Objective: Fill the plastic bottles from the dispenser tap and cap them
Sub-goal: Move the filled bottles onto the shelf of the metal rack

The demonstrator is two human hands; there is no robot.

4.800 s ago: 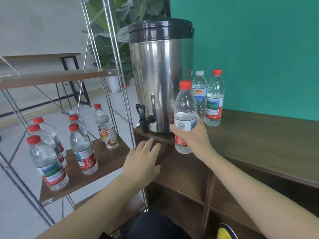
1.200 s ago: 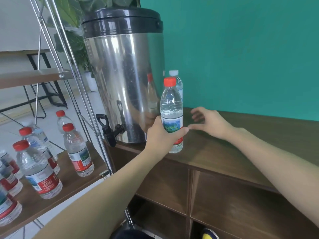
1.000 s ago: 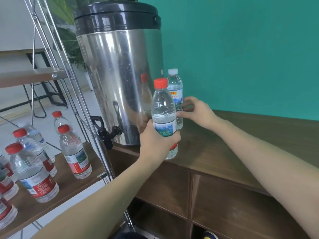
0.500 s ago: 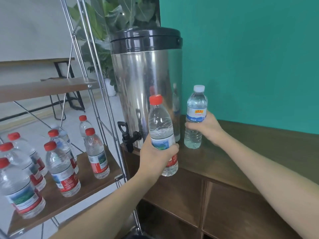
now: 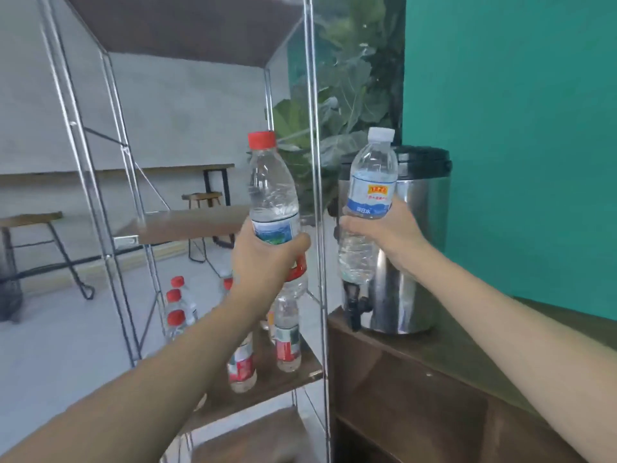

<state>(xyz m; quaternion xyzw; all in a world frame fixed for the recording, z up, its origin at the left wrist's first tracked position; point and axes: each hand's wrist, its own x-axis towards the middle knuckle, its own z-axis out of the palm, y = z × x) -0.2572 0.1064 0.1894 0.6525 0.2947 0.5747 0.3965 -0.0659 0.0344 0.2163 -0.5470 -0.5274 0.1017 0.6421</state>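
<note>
My left hand (image 5: 263,262) grips a red-capped plastic bottle (image 5: 272,195) around its label, held upright in the air in front of the metal shelf. My right hand (image 5: 384,235) grips a white-capped bottle with a blue label (image 5: 369,198), lifted and slightly tilted in front of the steel dispenser (image 5: 400,242). Both bottles are capped and hold water. The dispenser's black tap (image 5: 355,307) sticks out low on its left side, below the white-capped bottle.
The dispenser stands on a dark wooden cabinet (image 5: 434,379) against a teal wall. A wire-frame shelf (image 5: 314,195) stands to the left, its lower board (image 5: 267,379) carrying several red-capped bottles (image 5: 287,332). Stools and a plant are behind.
Both hands have raised their bottles off the cabinet and carried them left toward the shelf. The view has swung left and upward, so the dispenser now sits at the right.
</note>
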